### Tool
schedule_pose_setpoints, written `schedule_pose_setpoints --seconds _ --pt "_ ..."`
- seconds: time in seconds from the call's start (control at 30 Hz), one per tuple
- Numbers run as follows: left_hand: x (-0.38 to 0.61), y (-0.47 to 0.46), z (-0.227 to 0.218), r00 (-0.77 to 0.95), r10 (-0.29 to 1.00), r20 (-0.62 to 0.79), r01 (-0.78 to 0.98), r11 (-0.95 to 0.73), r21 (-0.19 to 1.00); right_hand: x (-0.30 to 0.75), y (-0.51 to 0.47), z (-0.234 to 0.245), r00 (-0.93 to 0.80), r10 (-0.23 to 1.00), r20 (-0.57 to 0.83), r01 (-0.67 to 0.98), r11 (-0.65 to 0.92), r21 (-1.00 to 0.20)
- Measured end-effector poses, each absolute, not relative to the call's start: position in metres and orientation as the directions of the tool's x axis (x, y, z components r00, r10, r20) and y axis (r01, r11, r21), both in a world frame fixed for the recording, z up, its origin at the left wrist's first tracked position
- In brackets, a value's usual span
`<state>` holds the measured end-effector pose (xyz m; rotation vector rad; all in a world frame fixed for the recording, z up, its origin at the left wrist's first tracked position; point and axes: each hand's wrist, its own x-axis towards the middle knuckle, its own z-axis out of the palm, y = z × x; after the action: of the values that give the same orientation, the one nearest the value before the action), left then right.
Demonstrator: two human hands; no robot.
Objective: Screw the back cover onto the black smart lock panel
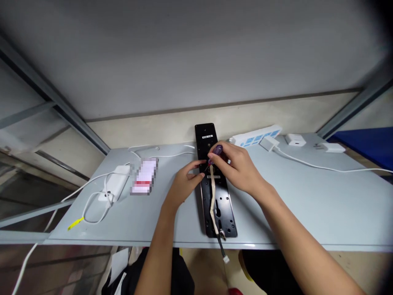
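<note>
A long black door lock panel [227, 209] lies on the table with its holed side up and its near end close to the table's front edge. My right hand [236, 166] grips a small screwdriver with a purple handle [218, 149], its tip pointing down at the panel's middle. My left hand [186, 182] rests at the panel's left edge, thumb and index finger stretched apart, fingertips at the panel near the screwdriver tip. A cream-wrapped cable [213, 194] runs down the panel, and its white plug [226, 259] hangs past the table edge. The screwdriver tip's exact contact is hard to see.
On the left lie a phone [145, 176] with a blurred screen and a white power bank [118, 180] with white cables and a yellow tag [75, 223]. At the back right are a power strip [256, 136], a plugged-in charger [269, 143] and more white adapters [295, 139].
</note>
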<state>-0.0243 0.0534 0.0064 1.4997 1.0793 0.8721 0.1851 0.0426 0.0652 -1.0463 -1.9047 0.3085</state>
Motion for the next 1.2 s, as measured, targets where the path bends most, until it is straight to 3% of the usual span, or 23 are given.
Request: schedule_pose_setpoints --seconds 0.2,1.2 --pt "-0.024 0.057 0.000 0.336 0.942 -0.011 0.098 -0.024 0.995 0.186 0.041 0.068 -0.225 0.748 0.625 0.545 0.628 -0.556" --pt "-0.023 0.057 -0.004 0.330 0.944 -0.002 0.048 -0.014 0.999 0.182 0.041 0.067 -0.216 0.708 0.672 0.585 0.645 -0.491"
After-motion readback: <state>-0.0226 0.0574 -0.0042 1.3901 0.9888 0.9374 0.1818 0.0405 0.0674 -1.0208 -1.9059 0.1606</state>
